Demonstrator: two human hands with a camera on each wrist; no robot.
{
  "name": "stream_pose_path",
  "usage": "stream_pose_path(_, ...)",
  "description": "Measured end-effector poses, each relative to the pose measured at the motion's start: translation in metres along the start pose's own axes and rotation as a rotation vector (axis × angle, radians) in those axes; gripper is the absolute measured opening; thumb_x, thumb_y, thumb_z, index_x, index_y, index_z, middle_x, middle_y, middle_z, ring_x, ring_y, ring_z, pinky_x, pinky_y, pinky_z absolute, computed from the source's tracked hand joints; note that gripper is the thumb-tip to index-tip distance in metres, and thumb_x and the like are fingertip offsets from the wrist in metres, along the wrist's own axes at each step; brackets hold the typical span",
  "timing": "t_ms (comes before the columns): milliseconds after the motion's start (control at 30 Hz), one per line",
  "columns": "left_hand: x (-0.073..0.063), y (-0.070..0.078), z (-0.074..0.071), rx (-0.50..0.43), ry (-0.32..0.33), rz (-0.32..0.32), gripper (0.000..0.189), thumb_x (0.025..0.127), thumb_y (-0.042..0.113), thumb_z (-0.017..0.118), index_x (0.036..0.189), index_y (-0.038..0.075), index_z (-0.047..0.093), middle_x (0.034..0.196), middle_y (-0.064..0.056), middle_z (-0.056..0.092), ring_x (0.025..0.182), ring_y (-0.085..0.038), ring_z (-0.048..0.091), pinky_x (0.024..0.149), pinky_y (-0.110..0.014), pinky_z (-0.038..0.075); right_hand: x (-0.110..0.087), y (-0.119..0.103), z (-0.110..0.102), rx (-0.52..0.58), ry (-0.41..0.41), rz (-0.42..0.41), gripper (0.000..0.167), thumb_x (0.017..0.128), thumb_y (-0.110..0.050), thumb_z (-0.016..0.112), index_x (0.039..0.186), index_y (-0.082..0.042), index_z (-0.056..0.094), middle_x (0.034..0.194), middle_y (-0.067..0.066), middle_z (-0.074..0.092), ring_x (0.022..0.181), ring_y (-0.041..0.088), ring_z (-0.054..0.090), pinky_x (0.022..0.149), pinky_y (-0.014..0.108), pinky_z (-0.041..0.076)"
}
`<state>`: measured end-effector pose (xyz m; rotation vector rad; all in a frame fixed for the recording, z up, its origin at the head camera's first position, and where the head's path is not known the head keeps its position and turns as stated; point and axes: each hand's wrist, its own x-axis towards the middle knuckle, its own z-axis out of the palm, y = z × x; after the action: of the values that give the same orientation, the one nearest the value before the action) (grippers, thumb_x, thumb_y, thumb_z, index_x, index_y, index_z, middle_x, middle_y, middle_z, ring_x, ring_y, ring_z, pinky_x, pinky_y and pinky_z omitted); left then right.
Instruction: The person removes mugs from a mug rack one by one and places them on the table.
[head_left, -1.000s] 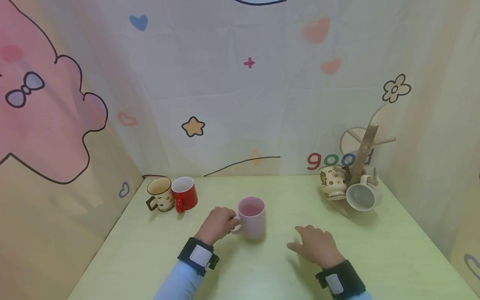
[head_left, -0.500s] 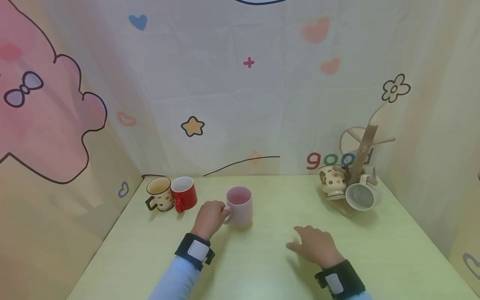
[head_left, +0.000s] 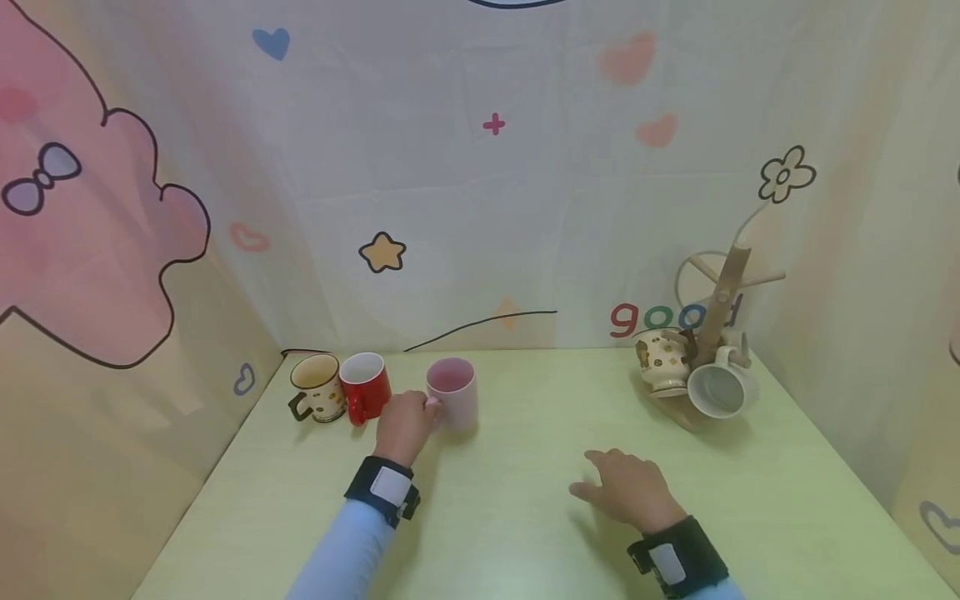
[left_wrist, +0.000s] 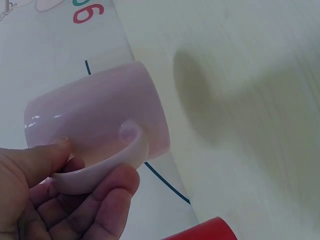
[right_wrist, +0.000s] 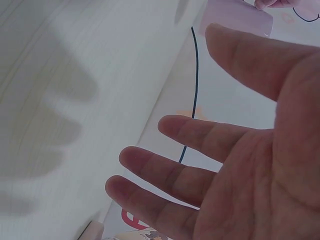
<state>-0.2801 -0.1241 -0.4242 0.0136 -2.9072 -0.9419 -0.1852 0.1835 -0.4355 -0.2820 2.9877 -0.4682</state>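
My left hand (head_left: 405,427) pinches the handle of a pink mug (head_left: 453,396), thumb on one side and curled fingers on the other. The mug is upright; in the left wrist view a gap shows between its base and its shadow, so it hangs just above the table. Close by on the left stands a red mug (head_left: 366,387) with a white inside, beside a cream patterned mug (head_left: 318,387) with a dark handle. Over the table at right, my right hand (head_left: 630,492) has its fingers spread and holds nothing, as its palm (right_wrist: 250,175) shows in the right wrist view.
A wooden mug tree (head_left: 722,304) stands at the back right of the pale table (head_left: 510,533). On it hang a cream patterned mug (head_left: 663,360) and a white mug (head_left: 722,387). A printed curtain (head_left: 450,167) closes off the back.
My left hand has carried the pink mug left and farther back, toward the red mug. The right hand stays nearly where it was.
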Motion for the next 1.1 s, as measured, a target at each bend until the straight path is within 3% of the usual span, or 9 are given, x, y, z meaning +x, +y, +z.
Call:
stream_pose_path(500,0.016,-0.018,-0.002,-0.018,0.063,-0.088,0.027,0.099,0.024,0.061,0.089,0.0,0.068,0.062,-0.008,0.055,0.065,-0.026,0.054,0.059,-0.032,0.041,0.0,0.0,0.001,0.002,0.001,0.01,0.058,0.089,-0.044,0.068,0.128,-0.001,0.062,0.116,0.021,0.066,0.109,0.041,0.061,0.085,0.062,0.046)
stream_pose_path(1100,0.037,-0.04,0.003,0.062,0.181,-0.091,0.031,0.099,0.025,0.061,0.088,-0.001,0.073,0.067,-0.011,0.066,0.071,-0.032,0.062,0.064,-0.039,0.047,-0.001,0.002,0.004,0.009,0.026,0.0,0.058,0.088,-0.043,0.069,0.127,-0.001,0.063,0.113,0.02,0.067,0.107,0.041,0.062,0.082,0.06,0.048)
